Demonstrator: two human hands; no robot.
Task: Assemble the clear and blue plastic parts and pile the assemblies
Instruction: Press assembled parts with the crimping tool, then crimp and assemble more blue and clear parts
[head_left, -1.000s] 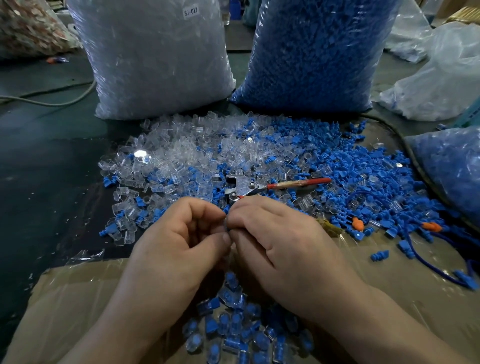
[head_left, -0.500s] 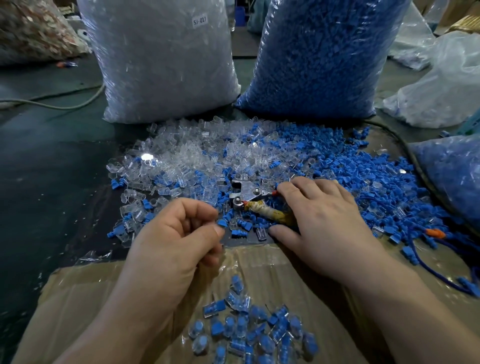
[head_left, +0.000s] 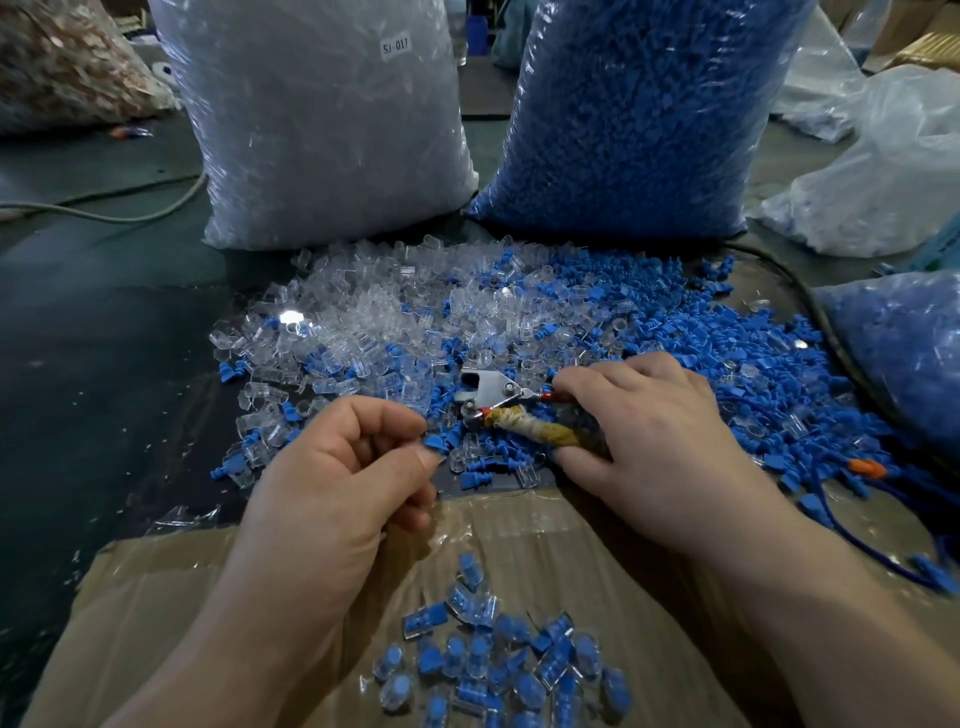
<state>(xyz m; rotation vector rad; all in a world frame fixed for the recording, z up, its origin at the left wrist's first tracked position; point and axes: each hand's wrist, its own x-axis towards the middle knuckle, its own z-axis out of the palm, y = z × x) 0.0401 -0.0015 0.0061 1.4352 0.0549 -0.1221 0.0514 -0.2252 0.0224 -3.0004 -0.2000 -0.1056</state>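
Blue part (head_left: 434, 443) pinched in left hand (head_left: 343, 483), right hand (head_left: 654, 441) gripping pliers (head_left: 491, 395)

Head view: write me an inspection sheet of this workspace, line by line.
Surface: dark work surface; cardboard sheet nearest the person.
Job's things: clear parts and blue parts spread loose; assemblies piled on the cardboard.
Clutter: orange pieces at the right edge.
Grips: left hand curled, contents hidden; right hand grips the pliers by the handles.
Cables: pale cable far left; dark cable and blue cord at right.
Surroundings: clear-parts sack, blue-parts sack, more plastic bags.
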